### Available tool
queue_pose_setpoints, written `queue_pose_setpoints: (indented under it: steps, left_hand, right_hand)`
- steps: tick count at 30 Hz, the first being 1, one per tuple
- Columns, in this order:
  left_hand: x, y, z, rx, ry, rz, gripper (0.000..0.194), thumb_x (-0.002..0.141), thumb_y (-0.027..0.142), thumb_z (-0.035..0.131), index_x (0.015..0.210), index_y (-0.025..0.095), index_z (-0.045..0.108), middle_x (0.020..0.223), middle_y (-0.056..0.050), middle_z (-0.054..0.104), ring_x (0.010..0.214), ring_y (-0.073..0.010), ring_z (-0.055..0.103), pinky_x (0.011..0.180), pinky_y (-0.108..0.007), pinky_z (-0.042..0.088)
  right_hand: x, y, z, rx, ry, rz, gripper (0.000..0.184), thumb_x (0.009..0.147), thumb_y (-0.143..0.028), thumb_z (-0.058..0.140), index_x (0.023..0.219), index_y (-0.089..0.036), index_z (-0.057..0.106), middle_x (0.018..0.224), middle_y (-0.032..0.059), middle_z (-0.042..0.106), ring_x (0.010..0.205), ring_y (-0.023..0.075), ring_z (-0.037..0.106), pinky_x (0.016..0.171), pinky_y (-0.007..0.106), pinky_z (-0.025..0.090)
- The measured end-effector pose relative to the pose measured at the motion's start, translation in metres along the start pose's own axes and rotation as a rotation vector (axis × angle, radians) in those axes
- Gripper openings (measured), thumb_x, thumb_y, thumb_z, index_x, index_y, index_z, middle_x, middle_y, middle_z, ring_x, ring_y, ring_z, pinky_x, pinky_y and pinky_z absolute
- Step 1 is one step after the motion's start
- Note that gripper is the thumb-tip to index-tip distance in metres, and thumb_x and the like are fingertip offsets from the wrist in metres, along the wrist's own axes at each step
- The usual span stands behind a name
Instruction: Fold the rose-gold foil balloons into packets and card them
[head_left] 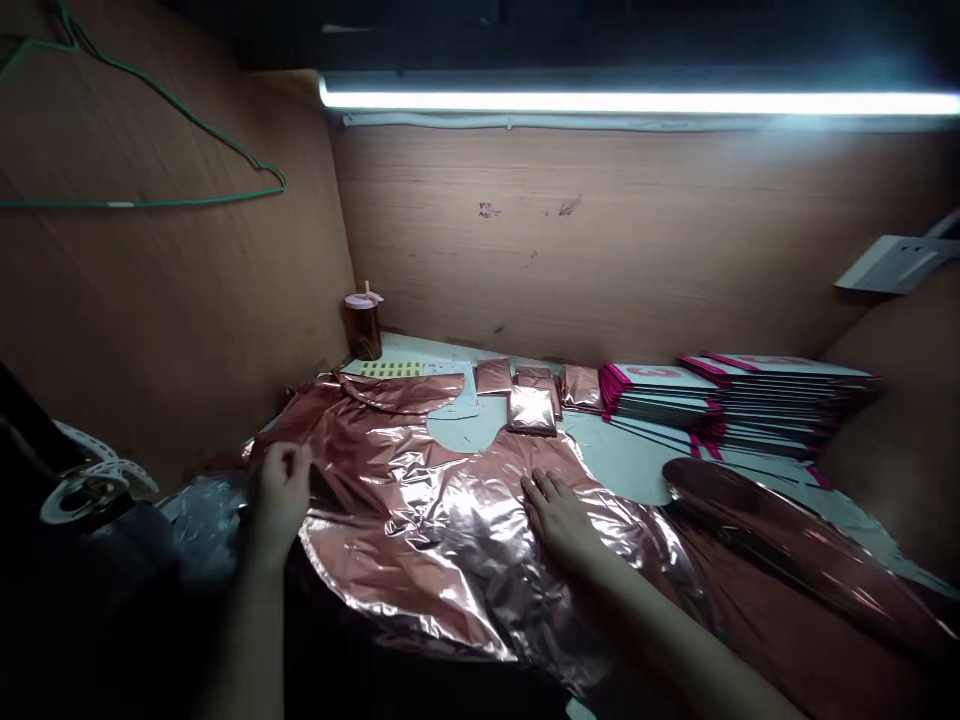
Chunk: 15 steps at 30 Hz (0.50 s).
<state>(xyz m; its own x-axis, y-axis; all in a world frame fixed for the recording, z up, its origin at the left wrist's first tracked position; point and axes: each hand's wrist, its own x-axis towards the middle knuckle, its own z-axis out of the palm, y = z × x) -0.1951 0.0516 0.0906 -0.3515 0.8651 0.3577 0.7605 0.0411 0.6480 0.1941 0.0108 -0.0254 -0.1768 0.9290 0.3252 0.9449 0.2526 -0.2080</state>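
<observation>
So the rose-gold foil balloon (pixel 420 500) is lying crumpled flat across the counter (pixel 630 460). Left hand (pixel 281 490) at 9 o'clock looks like it's pinching the foil edge, kinda dark there. Right hand (pixel 559 515) rests open, palm down, on the foil. Folded foil packs (pixel 531 408) sit at 12 o'clock.

A small packing booth in a workshop: plywood walls (pixel 600 240) box in the desk (pixel 637 465), a strip light (pixel 637 102) glows above, and beyond the hands lie stacked printed cards (pixel 750 400) (pink-edged) and folded foil packets (pixel 531 408).
</observation>
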Motion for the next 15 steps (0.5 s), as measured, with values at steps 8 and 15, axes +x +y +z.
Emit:
queue_pose_setpoints:
  steps: [8,15]
  left_hand:
    - [-0.113,0.125,0.071,0.128,-0.787,1.008,0.037,0.089,0.013,0.045,0.123,0.021,0.058,0.123,-0.011,0.064,0.104,-0.027,0.059,0.098,-0.046,0.041]
    - [-0.138,0.107,0.064,0.26,-0.9,0.877,0.046,0.083,0.035,0.063,0.126,0.021,0.054,0.138,-0.012,0.051,0.113,-0.0321,0.054,0.096,-0.048,0.043]
  right_hand:
    - [0.039,-0.029,-0.063,0.384,0.075,0.051,0.055,0.098,-0.045,0.045,0.143,-0.016,0.038,0.126,0.0156,0.062,0.095,0.019,0.068,0.074,0.031,0.056]
    - [0.037,-0.058,-0.075,0.252,0.107,0.139,0.022,0.092,-0.029,0.052,0.076,-0.018,0.061,0.084,0.0088,0.067,0.075,0.0197,0.061,0.067,0.03,0.045]
